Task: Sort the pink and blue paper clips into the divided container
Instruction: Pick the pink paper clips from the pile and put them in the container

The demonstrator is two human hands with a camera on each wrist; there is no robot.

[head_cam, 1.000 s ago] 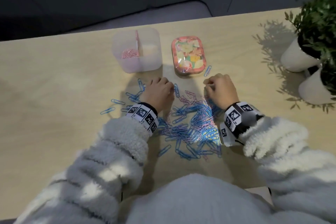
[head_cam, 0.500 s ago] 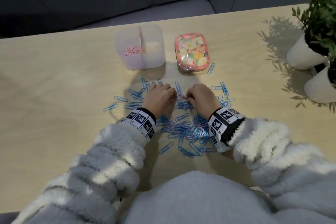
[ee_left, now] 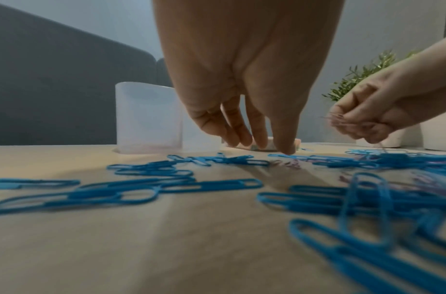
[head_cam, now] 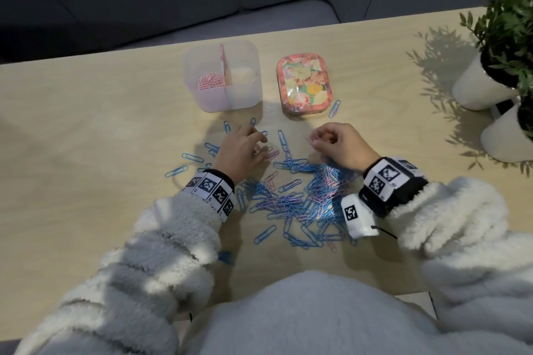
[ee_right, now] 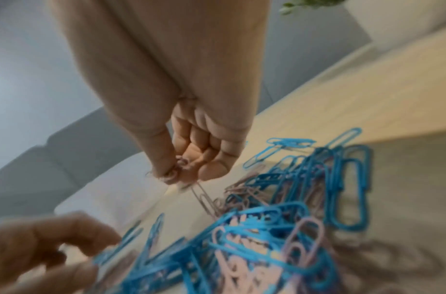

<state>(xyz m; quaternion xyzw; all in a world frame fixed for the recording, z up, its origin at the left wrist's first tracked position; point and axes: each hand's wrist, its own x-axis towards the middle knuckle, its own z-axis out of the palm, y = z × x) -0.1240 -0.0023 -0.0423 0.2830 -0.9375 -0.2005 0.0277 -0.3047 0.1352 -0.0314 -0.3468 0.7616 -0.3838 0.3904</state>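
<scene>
A heap of blue and pink paper clips (head_cam: 300, 199) lies on the table in front of me. The clear divided container (head_cam: 222, 78) stands behind it, with pink clips (head_cam: 209, 83) in its left compartment. My right hand (head_cam: 320, 140) is raised just above the heap's far edge and pinches a small bunch of pink clips (ee_right: 177, 171). My left hand (head_cam: 253, 147) reaches down with straight fingers, fingertips (ee_left: 284, 149) touching the table among loose blue clips (ee_left: 216, 159). It holds nothing.
A floral tin (head_cam: 302, 83) sits right of the container, with one blue clip (head_cam: 334, 109) beside it. Two white pots with green plants (head_cam: 490, 78) stand at the right edge. Loose blue clips (head_cam: 184, 163) are scattered left of the heap.
My right hand has moved right and lifted off the heap with pink clips pinched in it. The left hand stays at the heap's left edge, fingers now more spread.
</scene>
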